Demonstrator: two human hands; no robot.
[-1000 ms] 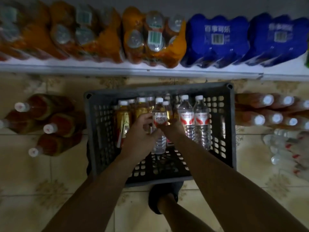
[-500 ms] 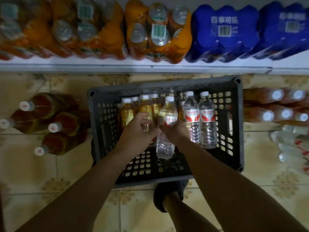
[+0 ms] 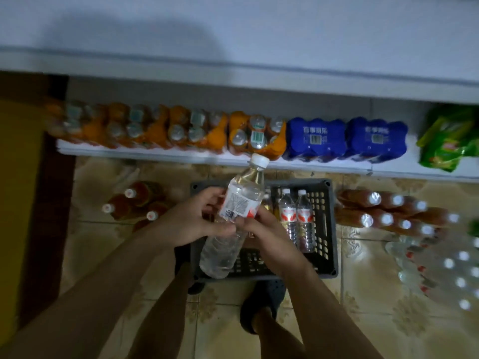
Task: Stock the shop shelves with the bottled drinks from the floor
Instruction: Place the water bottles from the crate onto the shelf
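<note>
Water bottle in both hands, above grey crate.

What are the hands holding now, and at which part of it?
Both the left hand and the right hand hold one clear water bottle at its labelled middle.

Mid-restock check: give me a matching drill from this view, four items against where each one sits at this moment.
Things
1. tilted water bottle
2. blue packs
3. two upright water bottles
4. green packet

Places
A. standing in the crate
B. on the shelf, next to the orange packs
C. gripped by the left hand and the right hand
D. at the far right end of the shelf

Pairs: 1-C, 2-B, 3-A, 4-D
</note>
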